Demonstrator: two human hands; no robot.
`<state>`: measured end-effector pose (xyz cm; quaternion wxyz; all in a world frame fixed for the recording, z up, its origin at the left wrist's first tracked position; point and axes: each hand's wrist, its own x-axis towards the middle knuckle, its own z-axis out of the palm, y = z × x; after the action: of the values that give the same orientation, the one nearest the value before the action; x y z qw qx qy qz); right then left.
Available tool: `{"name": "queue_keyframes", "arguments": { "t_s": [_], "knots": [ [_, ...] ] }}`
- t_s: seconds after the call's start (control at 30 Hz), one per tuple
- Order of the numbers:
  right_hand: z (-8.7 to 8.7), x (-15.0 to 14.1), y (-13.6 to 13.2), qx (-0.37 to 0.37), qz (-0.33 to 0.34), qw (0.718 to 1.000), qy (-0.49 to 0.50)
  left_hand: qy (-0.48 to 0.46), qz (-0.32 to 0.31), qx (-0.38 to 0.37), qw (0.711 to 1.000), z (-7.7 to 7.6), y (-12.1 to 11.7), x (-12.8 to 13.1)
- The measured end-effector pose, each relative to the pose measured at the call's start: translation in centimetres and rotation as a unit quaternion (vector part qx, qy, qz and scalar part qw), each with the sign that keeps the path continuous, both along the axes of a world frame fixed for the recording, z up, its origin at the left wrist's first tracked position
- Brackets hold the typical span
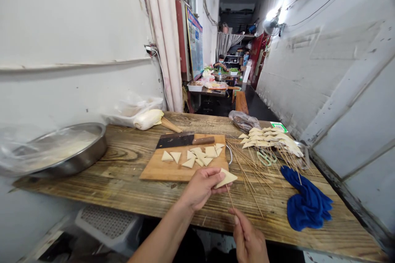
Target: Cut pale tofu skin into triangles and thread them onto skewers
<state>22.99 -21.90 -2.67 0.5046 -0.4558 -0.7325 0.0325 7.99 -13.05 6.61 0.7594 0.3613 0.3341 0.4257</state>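
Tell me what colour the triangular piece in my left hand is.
The triangular piece is pale cream, best seen in the head view.

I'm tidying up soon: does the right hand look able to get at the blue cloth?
Probably yes: nothing seems to stand between the right hand and the blue cloth, though that hand holds a skewer.

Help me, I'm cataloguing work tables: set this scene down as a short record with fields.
Left hand: holds a pale triangle
Right hand: holds a thin stick, its upper end at the triangle
Cutting board: bears a knife and more pale pieces
Right of board: loose sticks, blue cloth
Far left: metal basin, plastic over it
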Motion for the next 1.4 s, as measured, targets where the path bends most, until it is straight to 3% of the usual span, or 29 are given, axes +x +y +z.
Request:
{"name": "queue_keyframes", "arguments": {
  "t_s": [0.2, 0.37, 0.43, 0.47, 0.5, 0.57, 0.63, 0.67, 0.7, 0.77, 0.87, 1.0, 1.07, 1.13, 1.2, 1.27, 1.4],
  "knots": [
    [2.4, -0.3, 1.3, 0.001, -0.013, 1.0, -0.019, -0.005, -0.014, 0.013, 1.0, -1.3, -0.7, 1.3],
    [2.5, 0.2, 2.9, -0.056, -0.022, 0.997, -0.04, 0.018, -0.019, 0.011, 1.0, -3.6, -0.8, 2.1],
    [2.1, 0.9, 3.3, -0.078, -0.017, 0.996, -0.041, 0.116, 0.061, 0.05, 0.99, -4.6, 0.1, 1.0],
    [1.9, 1.3, 3.4, -0.093, -0.016, 0.995, -0.038, 0.19, 0.133, 0.091, 0.968, -5.1, 0.8, 0.0],
    [1.7, 1.6, 3.4, -0.109, -0.016, 0.993, -0.033, 0.273, 0.212, 0.148, 0.927, -5.6, 1.5, -1.1],
    [1.3, 2.2, 3.5, -0.142, -0.015, 0.989, -0.021, 0.431, 0.307, 0.233, 0.816, -6.3, 3.0, -3.2],
    [1.1, 2.4, 3.4, -0.166, -0.013, 0.986, -0.01, 0.564, 0.311, 0.253, 0.722, -6.7, 4.5, -4.9],
    [1.0, 2.5, 3.4, -0.174, -0.012, 0.985, -0.006, 0.612, 0.293, 0.25, 0.69, -6.9, 5.1, -5.5],
    [0.9, 2.4, 3.4, -0.18, -0.01, 0.984, -0.002, 0.646, 0.271, 0.248, 0.67, -7.0, 5.6, -5.8],
    [0.6, 2.4, 3.4, -0.19, -0.005, 0.982, 0.003, 0.674, 0.229, 0.247, 0.657, -7.0, 6.3, -6.3],
    [0.2, 2.4, 3.4, -0.207, 0.003, 0.978, 0.007, 0.665, 0.207, 0.246, 0.675, -6.8, 6.9, -6.7],
    [-0.3, 2.5, 3.3, -0.233, 0.013, 0.972, 0.022, 0.611, 0.203, 0.243, 0.726, -6.5, 7.0, -7.2],
    [-0.2, 2.5, 3.2, -0.236, 0.019, 0.971, 0.029, 0.52, 0.207, 0.221, 0.799, -6.4, 6.8, -7.1],
    [0.1, 2.2, 3.0, -0.233, 0.029, 0.971, 0.032, 0.352, 0.202, 0.152, 0.902, -6.4, 6.4, -6.5],
    [0.5, 1.8, 2.7, -0.227, 0.043, 0.973, 0.029, 0.162, 0.19, 0.053, 0.967, -6.6, 5.9, -5.5],
    [1.0, 1.3, 2.3, -0.216, 0.057, 0.975, 0.019, 0.033, 0.178, -0.027, 0.983, -6.9, 5.2, -4.2],
    [1.6, 0.6, 1.6, -0.197, 0.086, 0.977, -0.008, -0.077, 0.165, -0.12, 0.976, -7.2, 4.1, -2.1]
  ]
}}
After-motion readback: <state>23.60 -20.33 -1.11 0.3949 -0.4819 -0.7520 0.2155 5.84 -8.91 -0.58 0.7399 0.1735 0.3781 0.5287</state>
